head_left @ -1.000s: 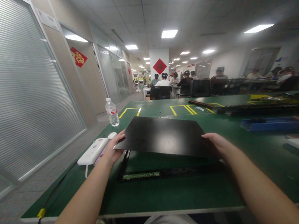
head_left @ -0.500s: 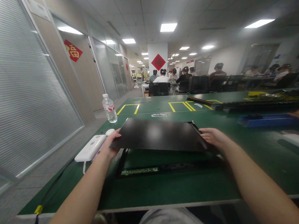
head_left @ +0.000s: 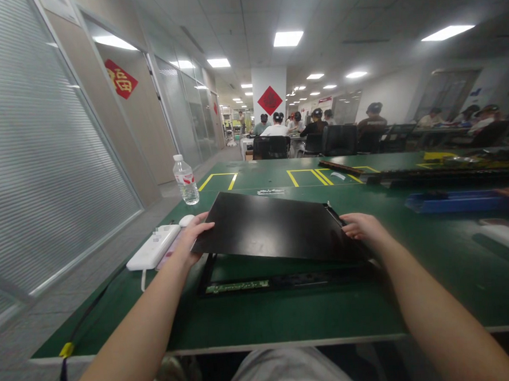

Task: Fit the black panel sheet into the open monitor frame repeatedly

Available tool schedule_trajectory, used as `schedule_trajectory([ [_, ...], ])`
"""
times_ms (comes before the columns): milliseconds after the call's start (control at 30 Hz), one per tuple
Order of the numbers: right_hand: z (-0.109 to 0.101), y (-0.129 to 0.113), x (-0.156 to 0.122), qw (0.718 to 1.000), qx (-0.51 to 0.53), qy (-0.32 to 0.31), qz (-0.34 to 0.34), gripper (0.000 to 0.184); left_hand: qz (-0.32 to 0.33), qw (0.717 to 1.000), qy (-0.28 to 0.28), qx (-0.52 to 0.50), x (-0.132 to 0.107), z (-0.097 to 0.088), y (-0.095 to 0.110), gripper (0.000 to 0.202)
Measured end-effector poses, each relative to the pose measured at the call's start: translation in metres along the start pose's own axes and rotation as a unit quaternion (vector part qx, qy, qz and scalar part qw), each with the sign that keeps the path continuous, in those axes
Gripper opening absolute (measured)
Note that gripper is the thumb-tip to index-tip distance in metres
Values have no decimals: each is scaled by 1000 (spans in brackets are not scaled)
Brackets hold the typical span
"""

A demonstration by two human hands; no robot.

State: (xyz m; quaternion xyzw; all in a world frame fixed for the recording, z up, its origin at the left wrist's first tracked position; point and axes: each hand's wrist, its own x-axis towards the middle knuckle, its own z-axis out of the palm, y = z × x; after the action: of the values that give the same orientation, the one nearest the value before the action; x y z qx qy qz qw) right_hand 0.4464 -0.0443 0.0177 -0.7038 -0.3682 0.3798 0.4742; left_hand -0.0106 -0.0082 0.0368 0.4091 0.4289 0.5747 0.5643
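left hand (head_left: 192, 240): closed on left edge of thin glossy black rectangular panel (head_left: 274, 226)
right hand (head_left: 362, 227): gripping right edge, apparently for balance
panel: held tilted over black frame (head_left: 311, 279) on green table (head_left: 288, 320)

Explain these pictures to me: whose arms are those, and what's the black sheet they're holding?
No machine here: every picture comes from a camera on a person's head, looking down at their own bare arms. The left hand and right hand hold a black panel by its sides, tilted above a black frame on the green table. A white device and a bottle sit to the left, a blue tray to the right. Other people sit behind.
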Motion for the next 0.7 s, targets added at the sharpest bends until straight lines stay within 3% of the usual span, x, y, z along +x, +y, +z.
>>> schedule_trajectory([
  [300, -2, 7, 7, 997, -57, 31, -44, 30, -3, 1000, -9, 14, 2, -1, -11, 54],
  [700, -5, 11, 12, 989, -95, 72, -82, 37, -18, 1000, -1, 19, -2, 3, -8, 53],
])
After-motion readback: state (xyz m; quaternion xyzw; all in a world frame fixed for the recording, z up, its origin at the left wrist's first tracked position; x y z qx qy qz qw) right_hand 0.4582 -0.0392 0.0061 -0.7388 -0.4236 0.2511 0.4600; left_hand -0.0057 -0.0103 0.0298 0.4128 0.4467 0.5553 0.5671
